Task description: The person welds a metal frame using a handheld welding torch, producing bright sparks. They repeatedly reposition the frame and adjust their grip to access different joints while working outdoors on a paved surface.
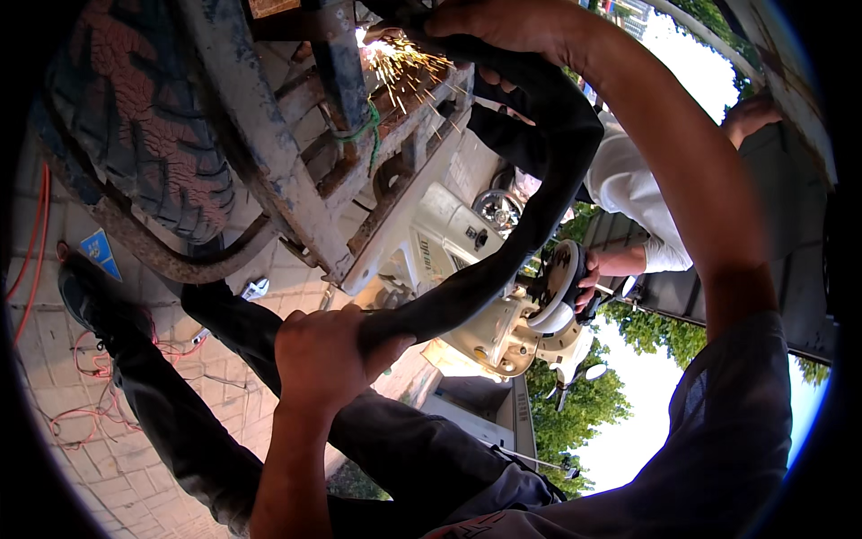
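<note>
Both my hands grip a thick, bent black tube, whose exact kind I cannot make out. My left hand is closed around its lower end, thumb laid along it. At its upper end my right hand is wrapped over it, with fingertips showing underneath. Bright sparks spray beside a rusty, blue-grey steel frame, left of my right hand. Green cord is tied round an upright of that frame. What makes the sparks is hidden by glare and the tube.
A worn tyre fills the upper left. On the paving lie an adjustable wrench, a blue card and tangled red cable. Beyond the tube, a white-sleeved person's hand holds part of a cream scooter.
</note>
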Available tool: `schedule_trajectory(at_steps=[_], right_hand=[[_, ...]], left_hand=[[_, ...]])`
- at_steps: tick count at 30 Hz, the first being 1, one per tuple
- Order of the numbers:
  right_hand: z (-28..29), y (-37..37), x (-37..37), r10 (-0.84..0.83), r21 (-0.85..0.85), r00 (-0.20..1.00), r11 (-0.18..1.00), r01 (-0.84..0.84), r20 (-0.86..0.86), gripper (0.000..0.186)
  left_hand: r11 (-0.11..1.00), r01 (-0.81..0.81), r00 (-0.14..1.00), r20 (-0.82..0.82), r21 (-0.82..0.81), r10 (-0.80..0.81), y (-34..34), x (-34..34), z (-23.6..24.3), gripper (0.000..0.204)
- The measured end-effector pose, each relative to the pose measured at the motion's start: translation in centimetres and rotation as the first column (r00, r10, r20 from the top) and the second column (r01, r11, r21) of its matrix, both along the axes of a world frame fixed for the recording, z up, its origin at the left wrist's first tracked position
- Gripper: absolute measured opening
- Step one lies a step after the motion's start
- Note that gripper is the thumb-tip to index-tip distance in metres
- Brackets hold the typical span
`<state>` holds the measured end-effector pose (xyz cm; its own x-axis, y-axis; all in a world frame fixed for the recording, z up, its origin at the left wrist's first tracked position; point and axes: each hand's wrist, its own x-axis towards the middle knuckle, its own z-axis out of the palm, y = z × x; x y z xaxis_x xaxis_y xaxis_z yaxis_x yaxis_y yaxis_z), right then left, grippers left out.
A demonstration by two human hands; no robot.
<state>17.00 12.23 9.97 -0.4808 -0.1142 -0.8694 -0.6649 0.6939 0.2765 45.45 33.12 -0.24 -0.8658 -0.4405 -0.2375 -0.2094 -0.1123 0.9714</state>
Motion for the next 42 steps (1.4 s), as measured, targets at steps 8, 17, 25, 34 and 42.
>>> schedule_trajectory(at_steps=[8, 17, 25, 34, 42], right_hand=[[-1.1, 0.8, -0.8, 0.019, -0.030, 1.000, 0.999, -0.020, -0.022, 0.032], [-0.7, 0.4, -0.4, 0.249, 0.027, 0.968, 0.968, -0.249, 0.015, 0.036], [-1.2, 0.3, 0.0, 0.365, 0.081, 0.931, 0.928, -0.363, -0.021, 0.040], [0.5, 0.1, 0.6, 0.220, -0.014, 0.973, 0.975, -0.222, -0.068, 0.041], [0.5, 0.7, 0.6, 0.167, 0.007, 0.986, 0.986, -0.167, -0.022, 0.038]], left_hand=[[1.000, -0.008, 1.000, -0.007, 0.016, 0.008, 0.2, -0.1, -0.1, 0.049], [1.000, 0.024, 1.000, 0.007, 0.015, -0.024, 0.1, -0.1, -0.1, 0.050], [1.000, 0.026, 1.000, 0.006, 0.011, -0.026, 0.2, 0.0, -0.1, 0.049], [1.000, 0.029, 1.000, 0.004, -0.009, -0.029, 0.5, 0.0, -0.2, 0.047], [0.999, 0.044, 0.999, 0.009, 0.006, -0.044, 0.3, -0.1, 0.0, 0.047]])
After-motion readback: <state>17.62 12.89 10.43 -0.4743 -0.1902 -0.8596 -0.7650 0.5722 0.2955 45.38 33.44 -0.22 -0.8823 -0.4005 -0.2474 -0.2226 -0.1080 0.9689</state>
